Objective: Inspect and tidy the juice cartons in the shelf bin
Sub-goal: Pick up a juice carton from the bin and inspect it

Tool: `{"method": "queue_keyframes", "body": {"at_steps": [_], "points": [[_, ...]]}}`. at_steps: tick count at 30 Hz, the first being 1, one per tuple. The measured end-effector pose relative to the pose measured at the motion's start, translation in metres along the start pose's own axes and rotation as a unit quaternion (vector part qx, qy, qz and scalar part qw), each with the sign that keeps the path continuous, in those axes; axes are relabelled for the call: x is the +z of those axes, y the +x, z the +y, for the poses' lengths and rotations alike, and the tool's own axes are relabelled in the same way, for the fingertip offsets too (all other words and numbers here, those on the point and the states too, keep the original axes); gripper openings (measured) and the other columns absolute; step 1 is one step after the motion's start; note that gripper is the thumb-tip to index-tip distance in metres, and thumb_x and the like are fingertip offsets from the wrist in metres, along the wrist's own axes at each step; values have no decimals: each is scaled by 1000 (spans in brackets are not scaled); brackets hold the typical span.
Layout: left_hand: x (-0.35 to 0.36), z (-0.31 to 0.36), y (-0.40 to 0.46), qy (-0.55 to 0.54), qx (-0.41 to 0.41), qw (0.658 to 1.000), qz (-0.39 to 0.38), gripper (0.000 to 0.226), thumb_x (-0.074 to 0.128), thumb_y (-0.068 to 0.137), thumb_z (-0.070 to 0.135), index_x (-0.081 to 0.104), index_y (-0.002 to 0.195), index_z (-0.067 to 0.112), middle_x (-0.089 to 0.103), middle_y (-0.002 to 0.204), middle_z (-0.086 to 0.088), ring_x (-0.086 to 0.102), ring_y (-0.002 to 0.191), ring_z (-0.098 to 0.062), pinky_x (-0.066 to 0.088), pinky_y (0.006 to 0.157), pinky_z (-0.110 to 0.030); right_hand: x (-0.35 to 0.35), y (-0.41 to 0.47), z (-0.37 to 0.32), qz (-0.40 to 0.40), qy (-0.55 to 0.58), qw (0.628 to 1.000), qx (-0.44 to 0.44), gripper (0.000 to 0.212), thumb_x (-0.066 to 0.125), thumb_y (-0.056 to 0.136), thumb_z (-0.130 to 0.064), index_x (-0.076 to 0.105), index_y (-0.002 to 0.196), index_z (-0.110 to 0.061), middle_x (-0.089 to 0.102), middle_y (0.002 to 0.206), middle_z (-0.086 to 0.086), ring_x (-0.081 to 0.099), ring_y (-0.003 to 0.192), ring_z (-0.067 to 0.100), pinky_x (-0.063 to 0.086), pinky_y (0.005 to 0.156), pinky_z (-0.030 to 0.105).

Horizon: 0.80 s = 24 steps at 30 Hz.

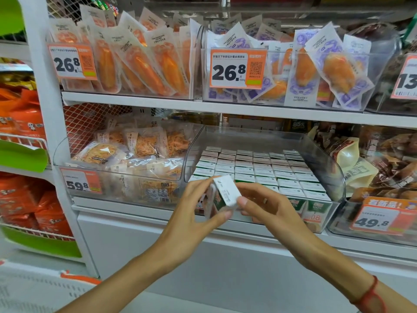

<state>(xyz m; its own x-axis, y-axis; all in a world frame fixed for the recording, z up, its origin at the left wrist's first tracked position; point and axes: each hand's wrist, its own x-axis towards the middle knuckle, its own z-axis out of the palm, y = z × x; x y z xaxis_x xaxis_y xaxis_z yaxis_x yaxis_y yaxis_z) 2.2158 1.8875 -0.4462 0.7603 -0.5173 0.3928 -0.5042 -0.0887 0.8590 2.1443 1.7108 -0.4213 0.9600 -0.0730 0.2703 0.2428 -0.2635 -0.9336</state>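
Both hands, left hand point(194, 211) and right hand point(266, 206), grip one juice carton point(223, 195) (tilted); turn it slowly, checking every face.

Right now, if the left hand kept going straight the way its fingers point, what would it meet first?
Past the tilted carton it grips, the left hand points up and right toward the clear bin. It would probably meet the front cartons packed there first, though depth is hard to judge.
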Motion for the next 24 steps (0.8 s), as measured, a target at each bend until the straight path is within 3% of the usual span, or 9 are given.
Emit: {"method": "queue_keyframes", "body": {"at_steps": [3,6,12,15,19,24], "points": [[-3,1,2,-115,-73,991,12,46,71,74,46,59,118,47,66,118,22,59,114,3,47,95,-21,1,-3,5,-49,-91,994,-45,47,65,90,-23,53,131,-42,62,124,-25,59,115,1,47,95,16],[-8,-3,3,-209,-151,966,22,53,70,74,47,54,125,45,72,112,11,67,108,-7,53,95,-34,3,-6,9,-67,-200,974,-85,59,66,91,-29,37,134,-57,44,134,-41,46,124,-10,38,100,8],[-13,-3,1,-252,-256,933,32,38,66,85,46,58,120,33,77,97,1,75,88,-17,59,66,-24,10,-5,8,-50,-240,966,-84,50,60,81,-57,54,130,-48,59,126,-31,54,117,-8,47,99,19],[-13,-5,1,-262,-318,911,15,44,67,83,50,61,120,27,77,96,-7,75,86,-20,61,68,-31,16,-5,8,-24,-207,975,-79,40,64,81,-51,63,121,-43,66,112,-31,63,103,-7,53,88,18],[-15,-4,1,-306,-387,869,-50,55,73,74,52,65,118,20,76,95,-13,75,83,-20,61,70,-35,18,1,7,19,-72,997,-28,20,72,81,-31,74,100,-33,75,94,-17,71,87,3,54,72,15],[-16,-3,3,-329,-436,835,-64,60,80,65,49,63,112,15,75,92,-13,74,75,-19,62,67,-36,16,3,7,41,47,994,94,28,75,66,-39,76,85,-19,77,80,0,74,75,11,51,59,12]]}}
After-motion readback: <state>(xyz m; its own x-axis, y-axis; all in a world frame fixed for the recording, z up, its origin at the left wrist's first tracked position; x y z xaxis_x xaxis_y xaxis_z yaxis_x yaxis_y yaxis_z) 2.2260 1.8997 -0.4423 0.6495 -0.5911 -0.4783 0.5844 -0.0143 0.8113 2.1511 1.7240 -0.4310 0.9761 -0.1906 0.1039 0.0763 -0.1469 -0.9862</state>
